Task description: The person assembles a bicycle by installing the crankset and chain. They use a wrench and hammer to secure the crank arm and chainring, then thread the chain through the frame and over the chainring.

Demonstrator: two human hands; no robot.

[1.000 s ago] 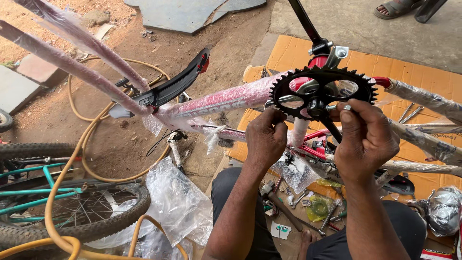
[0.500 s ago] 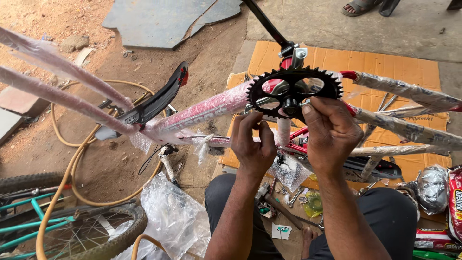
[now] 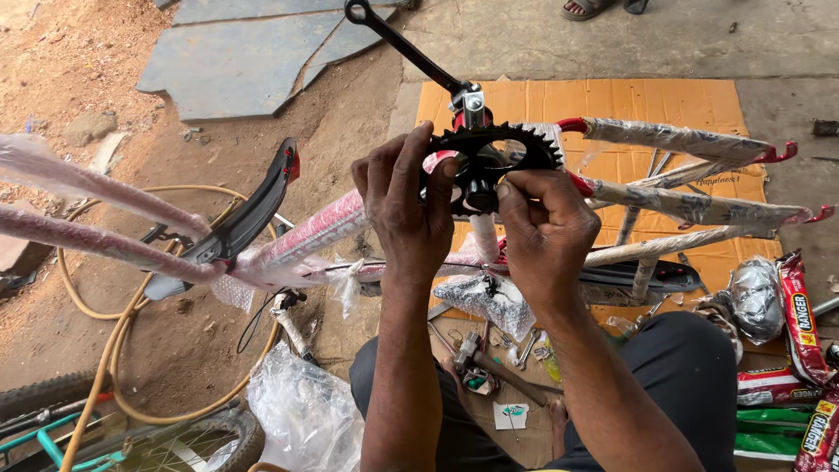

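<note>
Bare dirt ground (image 3: pixel 218 350) and a flat orange cardboard sheet (image 3: pixel 647 105) lie beneath you. Across them stretches the wrapped bicycle frame (image 3: pixel 315 232), passing under both your wrists. Left of your left hand (image 3: pixel 411 214) sits a black mudguard (image 3: pixel 240 218). Between your hands is the black toothed chainring (image 3: pixel 516 144), its crank arm (image 3: pixel 402 44) pointing up and away. Your left hand wraps its fingers over the ring's left edge; your right hand (image 3: pixel 546 232) pinches its centre.
</note>
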